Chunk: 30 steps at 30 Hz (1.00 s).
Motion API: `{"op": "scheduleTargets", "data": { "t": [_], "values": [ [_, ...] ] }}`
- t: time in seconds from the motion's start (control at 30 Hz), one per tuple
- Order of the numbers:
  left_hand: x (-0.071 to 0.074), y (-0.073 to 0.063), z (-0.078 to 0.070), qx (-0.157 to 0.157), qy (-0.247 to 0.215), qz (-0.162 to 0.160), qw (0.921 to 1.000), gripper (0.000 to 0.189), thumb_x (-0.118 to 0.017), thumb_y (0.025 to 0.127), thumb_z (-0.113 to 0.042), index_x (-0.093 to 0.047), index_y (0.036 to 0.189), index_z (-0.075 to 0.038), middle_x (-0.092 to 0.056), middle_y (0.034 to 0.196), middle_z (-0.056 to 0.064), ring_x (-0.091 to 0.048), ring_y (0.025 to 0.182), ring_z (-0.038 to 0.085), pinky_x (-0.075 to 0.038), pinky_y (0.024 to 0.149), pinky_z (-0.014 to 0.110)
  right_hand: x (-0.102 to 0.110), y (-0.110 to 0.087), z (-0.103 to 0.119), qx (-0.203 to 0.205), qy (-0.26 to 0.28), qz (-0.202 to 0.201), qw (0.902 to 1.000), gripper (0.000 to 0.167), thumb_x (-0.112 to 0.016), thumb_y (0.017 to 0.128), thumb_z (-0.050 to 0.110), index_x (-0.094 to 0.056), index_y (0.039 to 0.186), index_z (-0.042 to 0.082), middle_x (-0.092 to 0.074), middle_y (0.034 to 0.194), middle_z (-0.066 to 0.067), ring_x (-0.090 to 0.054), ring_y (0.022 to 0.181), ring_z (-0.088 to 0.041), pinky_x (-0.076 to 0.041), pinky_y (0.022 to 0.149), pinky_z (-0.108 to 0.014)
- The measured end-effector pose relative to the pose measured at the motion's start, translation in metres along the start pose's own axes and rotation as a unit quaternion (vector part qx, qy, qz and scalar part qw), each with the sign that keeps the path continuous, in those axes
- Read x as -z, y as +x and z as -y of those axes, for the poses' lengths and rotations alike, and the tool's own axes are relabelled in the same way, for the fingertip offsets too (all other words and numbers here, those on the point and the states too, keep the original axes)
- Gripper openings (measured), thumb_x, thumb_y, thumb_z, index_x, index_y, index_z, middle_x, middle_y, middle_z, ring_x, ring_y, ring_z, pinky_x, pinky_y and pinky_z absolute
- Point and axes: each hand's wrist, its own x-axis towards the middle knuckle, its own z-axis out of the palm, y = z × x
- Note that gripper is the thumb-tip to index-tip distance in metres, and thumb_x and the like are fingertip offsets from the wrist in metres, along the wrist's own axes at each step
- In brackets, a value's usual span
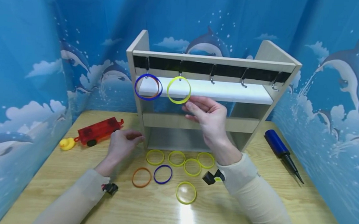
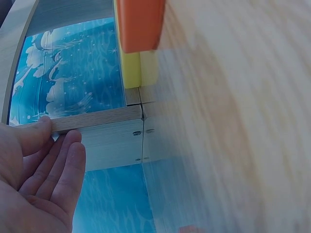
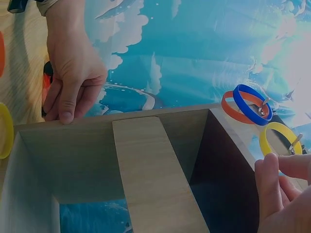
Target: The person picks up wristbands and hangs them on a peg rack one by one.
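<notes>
My right hand point(image 1: 211, 119) is at the shelf front, thumb and fingertips pinching the lower right rim of a yellow silicone wristband point(image 1: 178, 102). That wristband hangs from the second hook point(image 1: 180, 71) from the left. A blue wristband point(image 1: 147, 99) and an orange one point(image 3: 228, 111) hang together on the leftmost hook. Low on the left, my left hand point(image 1: 123, 143) has its fingertips right at the front edge of the wooden shelf's side panel point(image 3: 146, 112). Its fingers look relaxed and slightly bent in the left wrist view.
Several yellow wristbands point(image 1: 186, 203), an orange wristband point(image 1: 133, 180) and a blue wristband point(image 1: 155, 178) lie on the table. To the left are a red toy cart point(image 1: 98, 131) and a yellow duck point(image 1: 67, 144). A blue hand pump point(image 1: 277, 143) lies right of the shelf.
</notes>
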Motion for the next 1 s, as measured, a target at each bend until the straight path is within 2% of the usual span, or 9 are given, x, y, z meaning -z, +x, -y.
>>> {"op": "scheduleTargets", "data": {
  "t": [0.13, 0.27, 0.37, 0.5, 0.6, 0.7, 0.73, 0.87, 1.0],
  "values": [
    [-0.002, 0.0, 0.0, -0.001, 0.0, 0.005, 1.0, 0.011, -0.088, 0.099, -0.018, -0.09, 0.106, -0.01, -0.089, 0.101, 0.012, -0.086, 0.091, 0.029, -0.06, 0.072, 0.023, 0.015, -0.01, -0.002, -0.008, -0.033, 0.011, 0.9994, 0.018, -0.079, 0.101, -0.005, -0.081, 0.117, 0.002, -0.089, 0.103, 0.003, -0.086, 0.09, -0.01, -0.069, 0.078, -0.03],
    [-0.002, 0.002, -0.001, -0.014, -0.001, -0.001, 0.9999, 0.011, -0.088, 0.099, -0.018, -0.091, 0.106, -0.009, -0.089, 0.101, 0.012, -0.086, 0.091, 0.029, -0.059, 0.072, 0.021, 0.041, -0.023, -0.009, -0.029, -0.116, 0.036, 0.9922, 0.021, -0.08, 0.099, -0.005, -0.077, 0.119, -0.011, -0.089, 0.101, 0.004, -0.085, 0.09, -0.008, -0.07, 0.076, -0.031],
    [-0.001, 0.002, -0.001, -0.018, 0.002, -0.01, 0.9998, 0.011, -0.089, 0.098, -0.018, -0.091, 0.105, -0.009, -0.089, 0.1, 0.012, -0.087, 0.091, 0.029, -0.059, 0.072, 0.019, 0.066, -0.033, -0.02, -0.065, -0.199, 0.06, 0.9761, 0.025, -0.082, 0.098, -0.001, -0.077, 0.119, -0.013, -0.089, 0.104, -0.005, -0.083, 0.085, -0.007, -0.07, 0.076, -0.032],
    [-0.001, 0.002, 0.0, -0.012, 0.004, -0.01, 0.9999, 0.011, -0.09, 0.097, -0.018, -0.091, 0.104, -0.009, -0.089, 0.098, 0.012, -0.086, 0.089, 0.03, -0.057, 0.071, 0.018, 0.102, -0.048, -0.041, -0.116, -0.301, 0.085, 0.9428, 0.025, -0.085, 0.098, 0.01, -0.082, 0.116, -0.008, -0.087, 0.105, -0.019, -0.081, 0.079, -0.009, -0.069, 0.075, -0.033],
    [0.0, 0.003, -0.001, -0.013, 0.006, -0.013, 0.9998, 0.012, -0.09, 0.097, -0.019, -0.091, 0.104, -0.009, -0.089, 0.097, 0.012, -0.086, 0.088, 0.029, -0.056, 0.07, 0.017, 0.124, -0.053, -0.055, -0.143, -0.363, 0.099, 0.9155, 0.024, -0.085, 0.098, 0.015, -0.084, 0.113, -0.003, -0.087, 0.103, -0.019, -0.08, 0.079, -0.012, -0.067, 0.072, -0.031],
    [0.0, 0.005, -0.001, -0.019, 0.013, -0.021, 0.9995, 0.012, -0.091, 0.096, -0.019, -0.091, 0.103, -0.009, -0.089, 0.097, 0.012, -0.086, 0.086, 0.028, -0.056, 0.07, 0.018, 0.142, -0.057, -0.067, -0.169, -0.398, 0.105, 0.8958, 0.022, -0.086, 0.096, 0.014, -0.084, 0.111, -0.003, -0.086, 0.099, -0.016, -0.08, 0.078, -0.017, -0.066, 0.069, -0.032],
    [0.0, 0.005, -0.001, -0.021, 0.015, -0.024, 0.9994, 0.012, -0.091, 0.096, -0.019, -0.091, 0.102, -0.009, -0.089, 0.097, 0.012, -0.086, 0.086, 0.028, -0.056, 0.07, 0.019, 0.146, -0.058, -0.07, -0.179, -0.403, 0.107, 0.8912, 0.022, -0.086, 0.096, 0.014, -0.084, 0.11, -0.003, -0.086, 0.098, -0.015, -0.08, 0.078, -0.019, -0.067, 0.069, -0.033],
    [0.0, 0.004, 0.0, -0.021, 0.019, -0.027, 0.9992, 0.012, -0.091, 0.095, -0.019, -0.091, 0.103, -0.009, -0.089, 0.098, 0.012, -0.086, 0.089, 0.028, -0.057, 0.072, 0.019, 0.158, -0.061, -0.083, -0.223, -0.394, 0.106, 0.8851, 0.024, -0.087, 0.094, 0.011, -0.083, 0.11, -0.006, -0.086, 0.092, -0.015, -0.081, 0.075, -0.019, -0.069, 0.069, -0.035],
    [-0.001, 0.003, 0.001, -0.013, 0.014, -0.022, 0.9996, 0.013, -0.091, 0.095, -0.019, -0.091, 0.103, -0.009, -0.089, 0.098, 0.012, -0.086, 0.088, 0.025, -0.056, 0.071, 0.017, 0.161, -0.061, -0.091, -0.244, -0.405, 0.11, 0.8744, 0.025, -0.088, 0.094, 0.011, -0.082, 0.11, -0.007, -0.085, 0.086, -0.013, -0.08, 0.073, -0.016, -0.068, 0.067, -0.033]
  ]
}}
